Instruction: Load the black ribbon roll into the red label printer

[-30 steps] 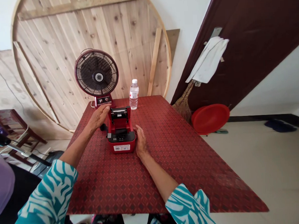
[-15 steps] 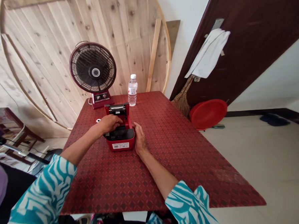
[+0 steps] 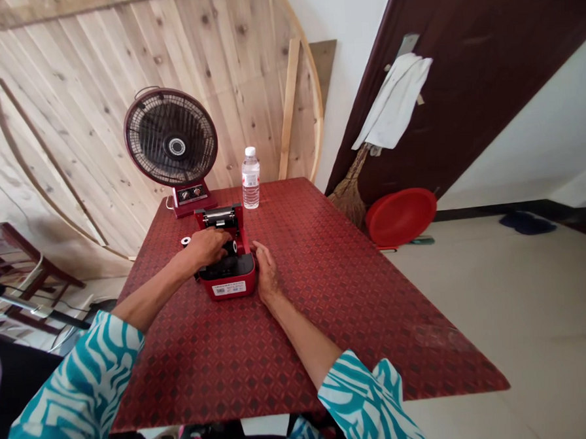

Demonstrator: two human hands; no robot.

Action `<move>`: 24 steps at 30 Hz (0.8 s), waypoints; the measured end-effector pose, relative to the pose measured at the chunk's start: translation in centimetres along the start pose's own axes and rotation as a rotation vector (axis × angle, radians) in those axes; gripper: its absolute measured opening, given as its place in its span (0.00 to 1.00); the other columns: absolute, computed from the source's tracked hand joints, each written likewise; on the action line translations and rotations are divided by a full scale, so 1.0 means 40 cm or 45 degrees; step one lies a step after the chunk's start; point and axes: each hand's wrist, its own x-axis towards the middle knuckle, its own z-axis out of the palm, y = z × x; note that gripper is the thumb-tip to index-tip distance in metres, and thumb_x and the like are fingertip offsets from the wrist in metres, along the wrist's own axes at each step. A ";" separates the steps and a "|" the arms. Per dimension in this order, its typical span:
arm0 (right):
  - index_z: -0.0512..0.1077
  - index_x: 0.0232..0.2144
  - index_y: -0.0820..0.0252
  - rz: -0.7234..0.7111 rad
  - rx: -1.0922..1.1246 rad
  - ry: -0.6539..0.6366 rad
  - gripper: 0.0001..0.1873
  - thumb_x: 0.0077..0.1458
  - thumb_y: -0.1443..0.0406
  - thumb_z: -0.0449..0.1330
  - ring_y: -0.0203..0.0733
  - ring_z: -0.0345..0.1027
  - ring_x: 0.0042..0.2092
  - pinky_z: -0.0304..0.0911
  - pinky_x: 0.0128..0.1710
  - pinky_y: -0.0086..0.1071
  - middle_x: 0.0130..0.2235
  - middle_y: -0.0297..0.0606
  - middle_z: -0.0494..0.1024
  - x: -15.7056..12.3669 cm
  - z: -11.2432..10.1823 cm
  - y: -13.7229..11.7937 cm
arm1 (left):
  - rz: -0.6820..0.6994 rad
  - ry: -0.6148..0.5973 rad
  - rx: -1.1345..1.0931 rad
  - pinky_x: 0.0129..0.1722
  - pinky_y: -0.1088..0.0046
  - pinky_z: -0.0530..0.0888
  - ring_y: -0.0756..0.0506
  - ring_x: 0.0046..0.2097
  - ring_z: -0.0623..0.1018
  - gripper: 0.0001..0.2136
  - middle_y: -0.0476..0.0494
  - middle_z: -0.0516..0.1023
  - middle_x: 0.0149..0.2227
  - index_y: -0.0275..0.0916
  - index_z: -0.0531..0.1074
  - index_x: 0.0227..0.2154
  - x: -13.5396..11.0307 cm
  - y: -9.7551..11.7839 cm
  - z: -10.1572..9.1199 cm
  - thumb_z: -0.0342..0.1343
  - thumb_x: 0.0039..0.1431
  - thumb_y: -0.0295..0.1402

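Observation:
A red and black label printer [image 3: 230, 275] stands on the table with its lid [image 3: 220, 218] raised. My left hand [image 3: 208, 246] reaches into it from the left, fingers bent over a small black roll [image 3: 231, 247] with a white core. Part of the roll and the printer's inside are hidden behind that hand. My right hand [image 3: 268, 272] is against the printer's right side, fingers stretched out and holding nothing. Left of the printer, a white-cored roll end [image 3: 185, 241] shows, partly hidden by my left hand.
The table has a red patterned cover [image 3: 357, 327]. Behind the printer are a fan [image 3: 176, 147] and a water bottle [image 3: 251, 179]. A broom [image 3: 353, 193] and a red basin [image 3: 401, 217] are beyond the table's right edge. A chair [image 3: 20, 260] stands at the left.
The black roll's white-cored end has come into sight under my left fingers inside the printer. My right hand stays at the printer's side. The whole view has shifted slightly.

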 end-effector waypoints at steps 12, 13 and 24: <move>0.72 0.43 0.56 0.043 0.055 -0.007 0.24 0.47 0.49 0.58 0.44 0.71 0.45 0.63 0.50 0.40 0.44 0.39 0.78 0.004 -0.001 0.005 | -0.452 0.756 -1.172 0.36 0.68 0.74 0.45 0.34 0.78 0.20 0.46 0.78 0.31 0.38 0.70 0.38 -0.243 -0.201 -0.044 0.64 0.42 0.42; 0.73 0.43 0.56 0.036 0.048 0.002 0.24 0.47 0.49 0.58 0.44 0.70 0.46 0.62 0.51 0.41 0.45 0.38 0.78 0.004 -0.002 0.005 | -0.497 0.714 -1.210 0.37 0.68 0.74 0.45 0.34 0.78 0.21 0.46 0.78 0.31 0.38 0.69 0.35 -0.256 -0.225 -0.016 0.66 0.39 0.42; 0.72 0.45 0.57 0.041 -0.008 -0.025 0.26 0.48 0.48 0.57 0.44 0.70 0.45 0.63 0.47 0.40 0.44 0.39 0.78 0.002 -0.008 0.004 | -0.525 0.543 -1.257 0.41 0.62 0.74 0.42 0.38 0.78 0.24 0.43 0.79 0.35 0.39 0.69 0.36 -0.250 -0.275 0.198 0.65 0.37 0.45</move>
